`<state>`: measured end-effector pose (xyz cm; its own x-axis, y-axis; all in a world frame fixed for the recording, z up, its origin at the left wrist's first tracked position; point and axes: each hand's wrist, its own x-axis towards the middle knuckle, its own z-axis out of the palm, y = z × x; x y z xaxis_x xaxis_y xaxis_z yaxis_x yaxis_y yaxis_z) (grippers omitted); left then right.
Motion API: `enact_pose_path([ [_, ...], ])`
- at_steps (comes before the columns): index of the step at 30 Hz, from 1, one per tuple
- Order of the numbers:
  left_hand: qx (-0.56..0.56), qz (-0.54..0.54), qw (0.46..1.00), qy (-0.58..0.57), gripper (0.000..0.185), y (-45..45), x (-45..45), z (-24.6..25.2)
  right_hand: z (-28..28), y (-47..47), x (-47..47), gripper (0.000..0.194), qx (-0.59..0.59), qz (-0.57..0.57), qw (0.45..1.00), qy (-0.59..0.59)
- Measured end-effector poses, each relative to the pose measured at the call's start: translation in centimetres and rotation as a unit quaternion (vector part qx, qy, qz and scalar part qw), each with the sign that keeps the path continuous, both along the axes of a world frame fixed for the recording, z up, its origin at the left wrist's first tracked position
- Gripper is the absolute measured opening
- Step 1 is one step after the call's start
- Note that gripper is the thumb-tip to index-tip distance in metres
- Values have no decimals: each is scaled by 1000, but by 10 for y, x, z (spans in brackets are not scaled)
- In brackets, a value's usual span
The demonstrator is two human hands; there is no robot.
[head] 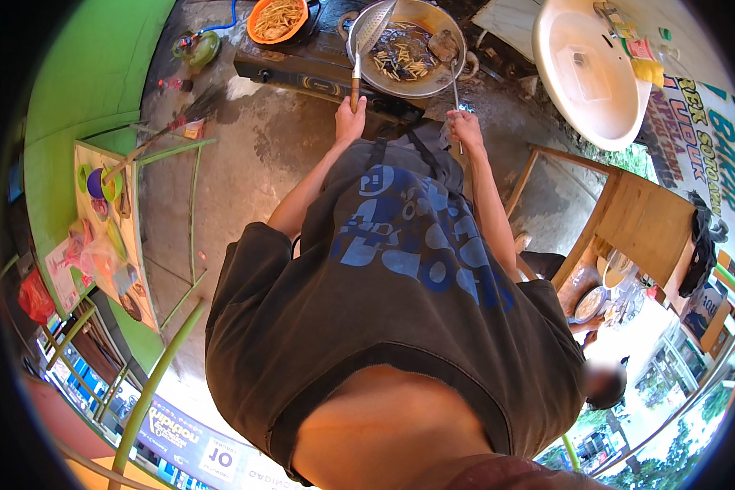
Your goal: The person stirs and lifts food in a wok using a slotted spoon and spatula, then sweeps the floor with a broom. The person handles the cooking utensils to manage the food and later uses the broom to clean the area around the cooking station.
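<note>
My left hand (350, 119) grips the wooden handle of a perforated metal skimmer (375, 27). The skimmer's bowl is raised over the left rim of a wok (425, 90). In my right hand (465, 128) is the thin metal handle of a spatula (444, 46), its browned blade inside the wok on the right. Pale cut strips of food (404, 64) lie in dark oil at the wok's bottom. The wok sits on a gas stove (318, 86) in front of me.
An orange basket (249, 27) of fried strips stands left of the wok. A green gas cylinder (199, 50) with a blue hose is farther left. At right are a white washbasin (631, 125) and a wooden table frame (640, 199). Another person (603, 383) is behind on the right.
</note>
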<state>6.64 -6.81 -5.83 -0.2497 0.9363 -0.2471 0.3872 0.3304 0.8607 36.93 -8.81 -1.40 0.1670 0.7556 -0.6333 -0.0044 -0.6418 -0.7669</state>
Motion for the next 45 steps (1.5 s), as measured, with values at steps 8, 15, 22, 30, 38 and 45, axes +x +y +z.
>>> enact_pose_path([
  [8,-11,-19,1000,-3,38,2,4,7,-12,2,10,21,-92,8,961,262],
  [15,6,-9,1000,-3,39,-5,0,-1,6,-13,-1,22,-23,-22,992,124],
  [22,2,4,1000,-11,38,-7,-2,-2,1,-6,-1,20,-68,38,992,97],
  [30,1,7,1000,-10,38,-8,-4,-2,-2,2,-10,21,-1,0,992,126],
  [38,-41,-3,999,-12,43,-9,-6,15,-47,58,13,27,76,57,965,-243],
  [45,-145,-24,972,-182,39,-9,-9,18,-36,83,5,20,-62,43,994,84],
])
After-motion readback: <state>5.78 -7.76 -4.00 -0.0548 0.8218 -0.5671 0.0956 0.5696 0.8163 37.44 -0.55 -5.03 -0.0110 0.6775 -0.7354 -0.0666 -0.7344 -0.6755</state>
